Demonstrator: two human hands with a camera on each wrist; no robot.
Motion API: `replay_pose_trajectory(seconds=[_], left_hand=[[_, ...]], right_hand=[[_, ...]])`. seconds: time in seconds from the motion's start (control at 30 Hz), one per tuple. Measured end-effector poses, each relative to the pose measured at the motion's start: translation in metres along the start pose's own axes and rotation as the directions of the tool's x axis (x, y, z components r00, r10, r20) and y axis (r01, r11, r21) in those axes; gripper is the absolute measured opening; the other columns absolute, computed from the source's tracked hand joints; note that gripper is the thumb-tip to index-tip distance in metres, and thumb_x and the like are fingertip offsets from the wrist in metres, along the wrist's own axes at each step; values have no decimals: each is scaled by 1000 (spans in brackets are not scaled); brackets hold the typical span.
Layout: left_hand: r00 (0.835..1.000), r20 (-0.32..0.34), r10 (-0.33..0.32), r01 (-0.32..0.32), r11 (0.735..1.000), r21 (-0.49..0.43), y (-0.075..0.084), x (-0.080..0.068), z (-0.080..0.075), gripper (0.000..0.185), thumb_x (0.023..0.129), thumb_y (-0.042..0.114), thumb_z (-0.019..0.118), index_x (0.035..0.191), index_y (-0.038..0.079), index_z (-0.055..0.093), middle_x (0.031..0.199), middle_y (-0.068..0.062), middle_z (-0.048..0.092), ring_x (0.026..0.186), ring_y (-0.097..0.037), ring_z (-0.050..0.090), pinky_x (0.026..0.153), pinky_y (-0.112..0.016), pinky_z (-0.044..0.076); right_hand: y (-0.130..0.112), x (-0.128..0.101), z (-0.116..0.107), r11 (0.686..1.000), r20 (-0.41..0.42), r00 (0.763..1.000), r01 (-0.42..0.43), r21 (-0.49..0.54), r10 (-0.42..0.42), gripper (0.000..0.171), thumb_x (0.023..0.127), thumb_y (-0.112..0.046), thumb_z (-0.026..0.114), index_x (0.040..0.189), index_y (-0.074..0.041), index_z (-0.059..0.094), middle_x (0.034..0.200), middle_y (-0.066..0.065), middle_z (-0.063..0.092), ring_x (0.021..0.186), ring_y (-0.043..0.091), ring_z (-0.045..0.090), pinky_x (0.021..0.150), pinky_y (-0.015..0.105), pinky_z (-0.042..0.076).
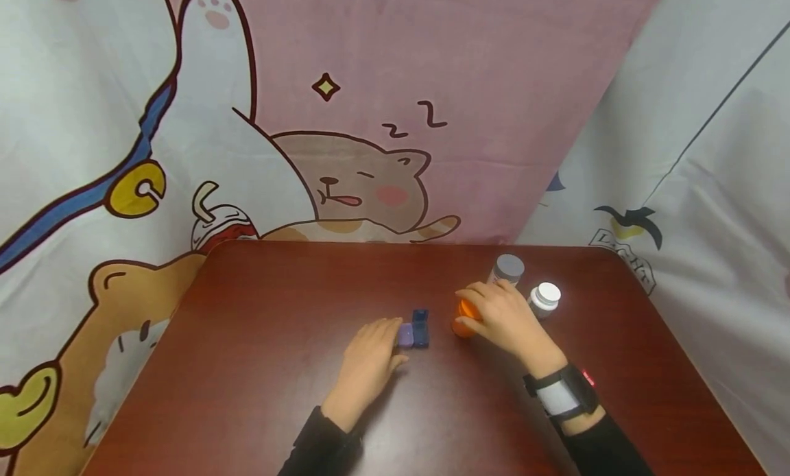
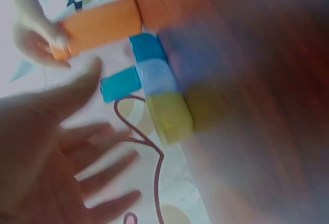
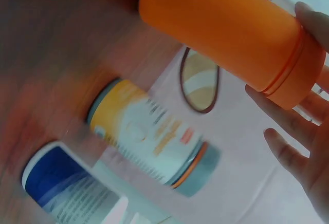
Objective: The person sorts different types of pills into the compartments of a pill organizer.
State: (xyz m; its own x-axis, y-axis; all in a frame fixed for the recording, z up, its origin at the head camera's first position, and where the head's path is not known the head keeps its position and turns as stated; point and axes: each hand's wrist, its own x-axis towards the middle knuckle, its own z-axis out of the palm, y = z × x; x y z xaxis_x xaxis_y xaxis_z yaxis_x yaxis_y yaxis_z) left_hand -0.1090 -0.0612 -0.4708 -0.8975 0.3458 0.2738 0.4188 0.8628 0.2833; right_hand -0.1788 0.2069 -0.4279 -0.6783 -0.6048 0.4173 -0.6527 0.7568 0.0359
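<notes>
A small pill organizer (image 1: 421, 335) stands on the table, its row of blue, pale lilac and yellow compartments (image 2: 169, 118) showing in the left wrist view. Its end lid (image 2: 121, 84) is flipped up and sticks out to the side. Beside the organizer is my left hand (image 1: 367, 352), fingers extended and spread from the thumb; in the head view it covers one end of the row. My right hand (image 1: 506, 318) grips an orange bottle (image 3: 221, 29) by its cap end, thumb on one side and fingers on the other. The bottle is upright, just right of the organizer.
Behind my right hand stands a grey-capped bottle (image 1: 509, 266) with a yellow and white label. A white bottle (image 1: 544, 296) with a blue label is to its right. The brown table (image 1: 278, 298) ends at a printed cloth (image 1: 494, 85) behind.
</notes>
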Motion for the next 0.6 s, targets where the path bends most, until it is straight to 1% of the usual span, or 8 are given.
replay_pose_trajectory(seconds=[0.1, 0.17, 0.23, 0.3, 0.4, 0.5, 0.6], left_hand=[[997, 77, 27, -19, 995, -100, -2, -10, -8, 69, 87, 36, 83, 144, 6, 59, 142, -15, 66, 131, -33, 63, 112, -52, 50], [989, 144, 40, -16, 986, -166, -2, -16, -12, 71, 88, 39, 82, 148, 10, 57, 146, -12, 63, 133, -33, 62, 112, -54, 50], [979, 195, 57, -14, 977, -215, 0, -23, -14, 72, 89, 42, 81, 150, 13, 55, 149, -9, 62, 135, -31, 61, 111, -54, 50], [973, 219, 75, -19, 969, -245, 3, -30, -15, 74, 89, 44, 81, 152, 15, 54, 151, -5, 61, 135, -28, 61, 111, -52, 51], [968, 236, 89, -23, 963, -269, 10, -40, -16, 78, 88, 51, 80, 152, 15, 54, 150, -2, 62, 133, -26, 62, 108, -51, 53], [964, 257, 71, 8, 955, -295, 15, -48, -17, 84, 85, 57, 80, 151, 12, 53, 149, -4, 62, 133, -28, 62, 107, -52, 54], [960, 280, 33, 62, 944, -324, 18, -52, -16, 90, 83, 60, 81, 152, 11, 51, 149, -6, 62, 134, -29, 62, 106, -54, 54]], right_hand=[[-20, -9, -3, 999, -40, 998, 51, 5, -51, 53, 76, -39, 94, 115, -9, 76, 105, 5, 75, 98, 24, 71, 93, 49, 58], [-34, -14, -5, 997, -63, 995, 77, 9, -76, 53, 73, -40, 95, 114, -11, 77, 105, 4, 75, 96, 22, 71, 90, 45, 58], [-48, -17, -5, 995, -83, 991, 102, 14, -101, 53, 72, -41, 95, 113, -12, 77, 105, 3, 75, 93, 20, 70, 87, 42, 57], [-62, -20, -6, 991, -102, 987, 126, 34, -122, 52, 71, -41, 95, 111, -13, 77, 105, 2, 75, 91, 19, 70, 84, 39, 56], [-82, -23, -6, 986, -123, 982, 155, 67, -146, 50, 72, -40, 94, 110, -15, 76, 105, 0, 75, 89, 17, 68, 83, 36, 56], [-99, -25, -6, 981, -135, 979, 167, 95, -153, 47, 72, -40, 94, 108, -16, 76, 104, -2, 74, 89, 16, 68, 82, 34, 55], [-111, -27, -5, 981, -143, 979, 161, 109, -145, 46, 72, -41, 93, 107, -17, 75, 104, -2, 74, 90, 15, 68, 82, 33, 54]])
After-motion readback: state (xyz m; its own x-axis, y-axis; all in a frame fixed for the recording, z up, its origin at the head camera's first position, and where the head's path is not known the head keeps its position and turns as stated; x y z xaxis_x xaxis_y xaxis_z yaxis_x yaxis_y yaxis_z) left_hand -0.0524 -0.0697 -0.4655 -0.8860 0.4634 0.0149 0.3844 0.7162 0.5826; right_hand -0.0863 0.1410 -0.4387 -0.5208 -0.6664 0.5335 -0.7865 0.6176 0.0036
